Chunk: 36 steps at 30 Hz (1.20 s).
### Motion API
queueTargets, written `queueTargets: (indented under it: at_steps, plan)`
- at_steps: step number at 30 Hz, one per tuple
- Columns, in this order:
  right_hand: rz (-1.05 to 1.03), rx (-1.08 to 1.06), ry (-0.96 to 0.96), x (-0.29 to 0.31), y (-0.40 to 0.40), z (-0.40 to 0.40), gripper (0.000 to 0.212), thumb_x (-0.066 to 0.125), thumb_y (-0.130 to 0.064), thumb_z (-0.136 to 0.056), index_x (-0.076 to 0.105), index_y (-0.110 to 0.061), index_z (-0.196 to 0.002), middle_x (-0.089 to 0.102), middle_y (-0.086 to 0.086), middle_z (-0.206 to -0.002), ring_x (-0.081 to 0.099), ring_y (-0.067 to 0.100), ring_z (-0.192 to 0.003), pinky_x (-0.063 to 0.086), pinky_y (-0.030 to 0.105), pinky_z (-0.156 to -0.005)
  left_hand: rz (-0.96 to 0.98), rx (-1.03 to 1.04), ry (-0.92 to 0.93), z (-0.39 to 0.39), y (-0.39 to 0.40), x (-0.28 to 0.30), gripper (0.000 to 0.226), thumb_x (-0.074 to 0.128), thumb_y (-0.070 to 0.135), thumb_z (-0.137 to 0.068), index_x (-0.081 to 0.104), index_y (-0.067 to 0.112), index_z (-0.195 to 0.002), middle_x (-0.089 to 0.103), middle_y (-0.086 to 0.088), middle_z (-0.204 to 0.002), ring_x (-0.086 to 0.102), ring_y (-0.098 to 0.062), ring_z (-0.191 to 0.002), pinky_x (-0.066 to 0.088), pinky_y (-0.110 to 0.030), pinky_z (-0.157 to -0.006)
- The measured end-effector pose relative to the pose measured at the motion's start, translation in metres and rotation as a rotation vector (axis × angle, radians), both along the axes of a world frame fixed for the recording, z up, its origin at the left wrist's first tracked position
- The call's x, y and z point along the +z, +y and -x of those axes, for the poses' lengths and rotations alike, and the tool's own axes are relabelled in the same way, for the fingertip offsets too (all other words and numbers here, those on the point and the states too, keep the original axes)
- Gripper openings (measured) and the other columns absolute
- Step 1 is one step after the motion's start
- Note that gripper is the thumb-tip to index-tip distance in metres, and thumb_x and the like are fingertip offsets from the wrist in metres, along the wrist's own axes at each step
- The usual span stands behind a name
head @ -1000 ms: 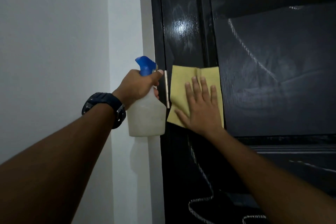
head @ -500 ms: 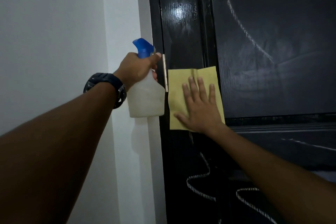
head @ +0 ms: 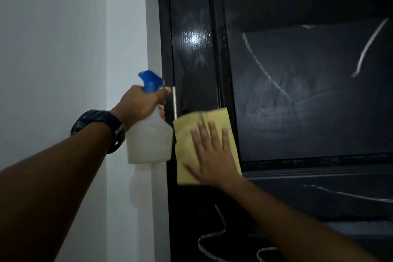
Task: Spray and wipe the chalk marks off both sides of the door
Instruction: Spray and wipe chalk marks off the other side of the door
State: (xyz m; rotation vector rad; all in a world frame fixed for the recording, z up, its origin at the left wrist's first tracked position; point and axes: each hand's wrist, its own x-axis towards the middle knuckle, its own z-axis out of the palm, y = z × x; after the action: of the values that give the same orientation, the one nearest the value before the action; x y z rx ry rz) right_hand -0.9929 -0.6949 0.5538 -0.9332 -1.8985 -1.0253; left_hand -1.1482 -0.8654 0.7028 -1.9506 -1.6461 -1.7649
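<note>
Yellow cloth (head: 187,144) under right hand (head: 212,155), fingers (head: 213,134) spread flat; press evenly, sweep toward chalk marks (head: 268,74); left hand (head: 140,102) grips spray bottle (head: 148,138)

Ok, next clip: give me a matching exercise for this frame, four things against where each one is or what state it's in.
Things:
1. spray bottle
2. yellow cloth
3. wristwatch
4. squiggly chalk line

Places or states:
A. on the door below the cloth, not yet wiped
B. pressed flat against the door under the right hand
C. worn on the left arm
D. gripped by the left hand beside the door's hinge edge

Pairs: 1-D, 2-B, 3-C, 4-A
</note>
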Motion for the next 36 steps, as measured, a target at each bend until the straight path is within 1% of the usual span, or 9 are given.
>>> queueTargets:
  at_steps: [4, 6, 13, 21, 24, 28, 30, 33, 36]
  plan:
    - [0.034, -0.118, 0.164, 0.16, 0.001, -0.026, 0.1, 0.02, -0.079, -0.09, -0.003, -0.012, -0.161, -0.014, 0.017, -0.166, -0.015, 0.038, -0.153, -0.007, 0.058, -0.122, -0.011, 0.001, 0.012, 0.004, 0.005, 0.0, 0.043, 0.056, 0.049, -0.095, 0.067, 0.008, -0.092, 0.072, -0.01, -0.074, 0.067, -0.018, -0.061, 0.053, -0.031, -0.068]
    - [0.033, -0.146, 0.155, 0.192, 0.002, -0.043, 0.101, 0.017, -0.081, -0.09, -0.008, -0.012, -0.16, -0.015, 0.015, -0.167, -0.016, 0.032, -0.153, -0.008, 0.053, -0.123, -0.007, 0.005, 0.024, 0.004, 0.005, 0.0, 0.046, 0.055, 0.05, -0.096, 0.067, 0.006, -0.095, 0.073, -0.013, -0.077, 0.068, -0.021, -0.065, 0.053, -0.032, -0.07]
    - [-0.08, -0.116, 0.106, 0.147, 0.013, -0.071, 0.097, 0.016, -0.079, -0.092, 0.005, -0.011, -0.161, -0.005, 0.009, -0.169, -0.013, 0.028, -0.154, -0.001, 0.053, -0.124, -0.049, -0.023, -0.011, 0.002, 0.002, -0.003, 0.045, 0.058, 0.045, -0.095, 0.068, 0.001, -0.094, 0.072, -0.01, -0.069, 0.065, -0.011, -0.051, 0.047, -0.025, -0.059]
    - [-0.081, -0.114, 0.107, 0.082, 0.013, -0.109, 0.091, 0.026, -0.075, -0.095, -0.001, -0.02, -0.162, -0.012, 0.003, -0.169, -0.015, 0.025, -0.154, 0.007, 0.054, -0.124, -0.072, -0.051, -0.011, 0.0, 0.004, -0.003, 0.047, 0.056, 0.043, -0.097, 0.066, -0.003, -0.1, 0.072, -0.021, -0.085, 0.065, -0.024, -0.069, 0.054, -0.037, -0.078]
    - [-0.06, -0.124, 0.145, 0.073, 0.012, -0.11, 0.091, 0.028, -0.074, -0.095, -0.002, -0.02, -0.162, -0.012, 0.004, -0.169, -0.015, 0.026, -0.154, 0.007, 0.054, -0.124, -0.069, -0.035, -0.007, 0.001, 0.007, 0.0, 0.049, 0.057, 0.043, -0.097, 0.066, -0.004, -0.097, 0.072, -0.019, -0.08, 0.064, -0.023, -0.067, 0.053, -0.034, -0.073]
    - [-0.023, -0.132, 0.124, 0.074, 0.011, -0.11, 0.091, 0.026, -0.075, -0.095, -0.004, -0.019, -0.162, -0.015, 0.006, -0.168, -0.018, 0.027, -0.154, 0.005, 0.054, -0.125, -0.075, -0.041, -0.009, -0.008, 0.014, -0.001, 0.054, 0.059, 0.047, -0.095, 0.067, -0.005, -0.087, 0.072, -0.018, -0.073, 0.066, -0.025, -0.065, 0.055, -0.039, -0.074]
    - [-0.002, -0.133, 0.165, 0.063, 0.01, -0.112, 0.091, 0.023, -0.074, -0.096, -0.001, -0.015, -0.161, -0.013, 0.009, -0.168, -0.016, 0.029, -0.154, 0.007, 0.055, -0.124, -0.058, -0.065, -0.003, -0.021, 0.019, -0.002, 0.05, 0.058, 0.047, -0.095, 0.067, 0.0, -0.082, 0.071, -0.011, -0.064, 0.067, -0.022, -0.061, 0.054, -0.034, -0.068]
    - [0.069, -0.134, 0.236, 0.042, 0.008, -0.117, 0.093, 0.018, -0.075, -0.096, 0.001, -0.011, -0.161, -0.012, 0.012, -0.168, -0.018, 0.033, -0.153, 0.008, 0.058, -0.123, -0.051, -0.119, -0.054, -0.04, 0.026, 0.006, 0.047, 0.06, 0.046, -0.094, 0.068, 0.0, -0.087, 0.071, -0.01, -0.064, 0.068, -0.024, -0.062, 0.057, -0.038, -0.076]
    - [0.123, -0.102, 0.289, 0.097, 0.007, -0.116, 0.101, 0.026, -0.08, -0.09, -0.007, -0.016, -0.161, -0.023, 0.011, -0.166, -0.027, 0.042, -0.148, -0.003, 0.064, -0.12, -0.065, -0.133, -0.085, -0.05, 0.032, 0.022, 0.048, 0.064, 0.046, -0.092, 0.068, -0.002, -0.088, 0.071, -0.012, -0.065, 0.069, -0.028, -0.064, 0.058, -0.046, -0.083]
